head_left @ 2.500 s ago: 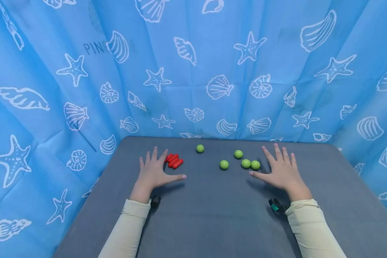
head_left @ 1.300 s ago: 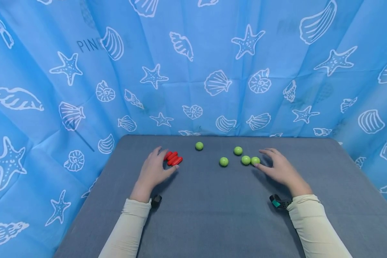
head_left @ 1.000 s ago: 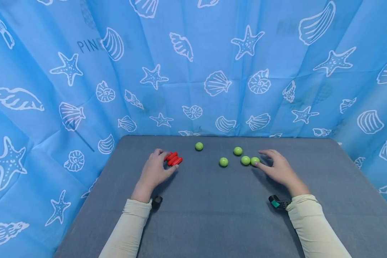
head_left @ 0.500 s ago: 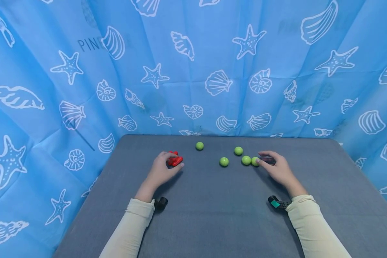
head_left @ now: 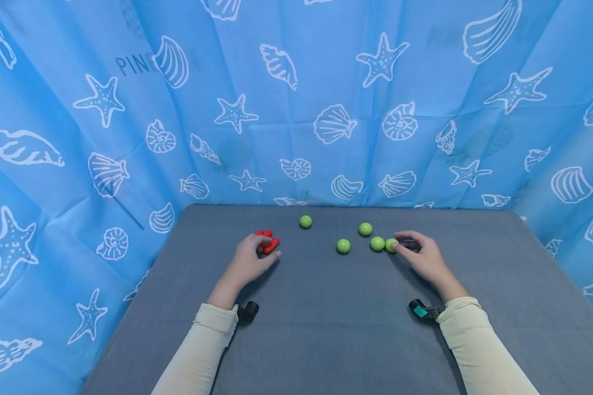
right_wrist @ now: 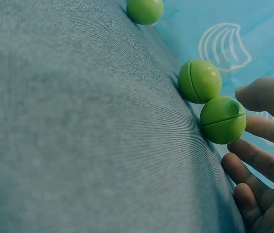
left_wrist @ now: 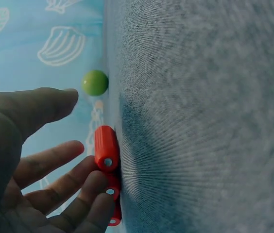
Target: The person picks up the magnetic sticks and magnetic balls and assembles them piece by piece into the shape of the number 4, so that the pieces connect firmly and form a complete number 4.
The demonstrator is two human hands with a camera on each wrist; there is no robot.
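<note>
Several small red plastic cylinders with rounded ends lie grouped on the grey table. My left hand is beside them, fingers loosely bent over the near part of the group. In the left wrist view the fingertips sit right at the red cylinders, while the thumb stands apart from them. My right hand is at the rightmost green ball, thumb and fingers spread loosely at its side. The right wrist view shows this green ball, with a seam round it, resting on the cloth near the thumb tip.
Another green ball sits against the rightmost one. More green balls lie apart: one nearer the middle, one behind, one near the back edge. A blue shell-print curtain hangs behind the grey-covered table.
From spread flat above the table, both hands have lowered and bent their fingers. The left hand has moved right, closer over the red cylinders; the right has come to the rightmost ball.
</note>
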